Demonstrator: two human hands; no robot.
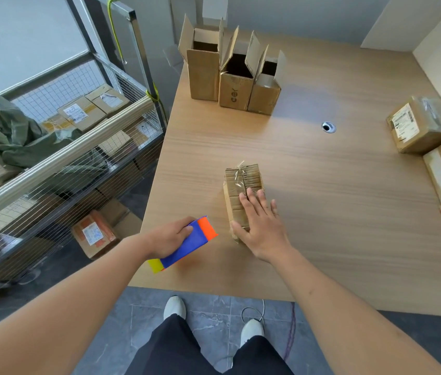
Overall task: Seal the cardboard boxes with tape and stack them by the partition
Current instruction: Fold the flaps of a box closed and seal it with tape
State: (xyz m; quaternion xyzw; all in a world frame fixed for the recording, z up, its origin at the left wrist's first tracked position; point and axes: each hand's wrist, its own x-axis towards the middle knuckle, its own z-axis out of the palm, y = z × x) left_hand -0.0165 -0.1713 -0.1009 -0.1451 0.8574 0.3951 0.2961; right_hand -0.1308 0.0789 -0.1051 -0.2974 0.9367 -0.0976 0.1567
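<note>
On the table (349, 212), the right hand (261, 226) presses straight fingers on the taped box (241, 185), while the left hand (172, 236) has its fingers clamped on the dispenser (186, 244).

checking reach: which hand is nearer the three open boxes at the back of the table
Right. The right hand rests on the taped box, below the open boxes; the left hand, gripping the tape dispenser, is further back.

Taped cardboard box (243, 190) lying flat mid-table; three open boxes (232, 74) upright behind.

Blue, orange and yellow tape dispenser (186, 243), brown cardboard box (242, 190), wood-grain table (349, 212), grey marbled floor (208, 315)
</note>
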